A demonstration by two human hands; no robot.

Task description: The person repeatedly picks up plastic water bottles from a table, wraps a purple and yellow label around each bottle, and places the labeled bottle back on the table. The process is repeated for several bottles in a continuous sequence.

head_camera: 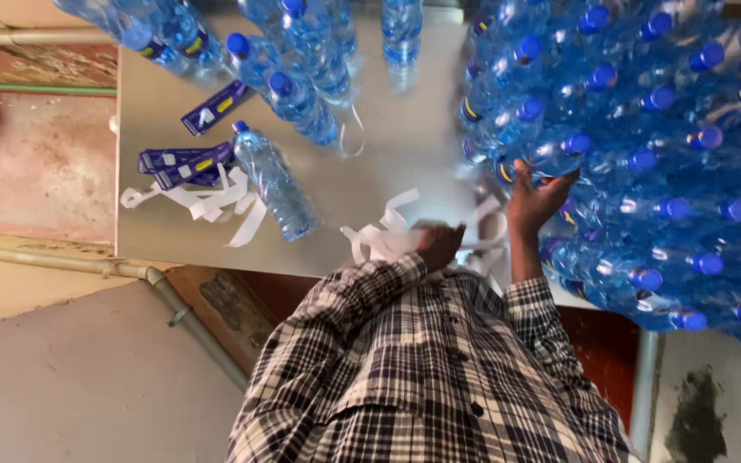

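Here our right hand (540, 199) grasps a water bottle (557, 157) at the edge of the big stack on the desk (405, 163), its long axis lying flat, blue cap toward the stack. Our left hand (439, 244) is clenched on white paper strips (379, 240). Dark blue labels (183, 163) lie far left, beside a single fallen bottle (274, 182).

Glossy clear plastic bottles (636, 154), matt white paper strips (207, 201), smooth metal table (388, 163).
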